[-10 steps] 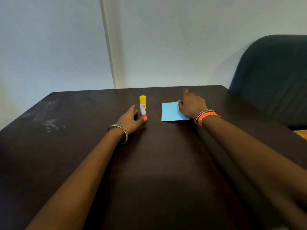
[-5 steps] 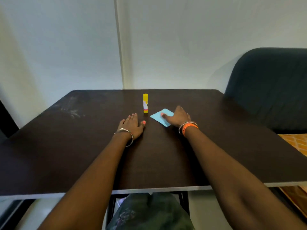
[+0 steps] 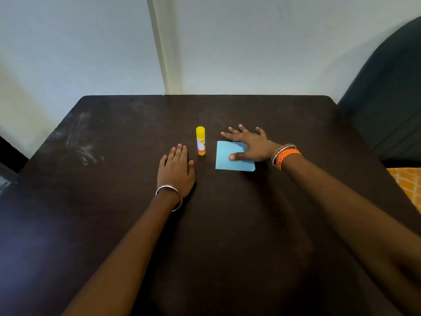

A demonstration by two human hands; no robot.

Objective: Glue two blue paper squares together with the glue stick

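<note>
A dark brown table (image 3: 114, 224) fills most of the head view, with the task's things grouped just past its middle. The glue stick (image 3: 200, 140) stands upright with its yellow cap on, touched by neither hand. At about 3 o'clock from it, just beside it but apart, lies the blue paper (image 3: 230, 160), flat on the table; its lower right corner shows a thin second edge, so it looks like a small stack of squares, though how many sheets cannot be told. The right hand (image 3: 252, 144) rests on the upper right part of the paper, fingers spread straight and reaching past the paper's far edge toward 11 o'clock, thumb laid flat across the sheet; its grip is released, pressing rather than pinching. The left hand (image 3: 176, 169) lies palm down on the table at about 7 o'clock from the glue stick, near it but not touching, fingers straight and together, grip likewise released and holding nothing. A silver bangle (image 3: 169, 197) circles the left wrist; orange and silver bangles (image 3: 284, 155) circle the right. At 2 o'clock from the table stands a dark chair (image 3: 387, 99), and a pale wall (image 3: 250, 42) rises behind the table's far edge.
</note>
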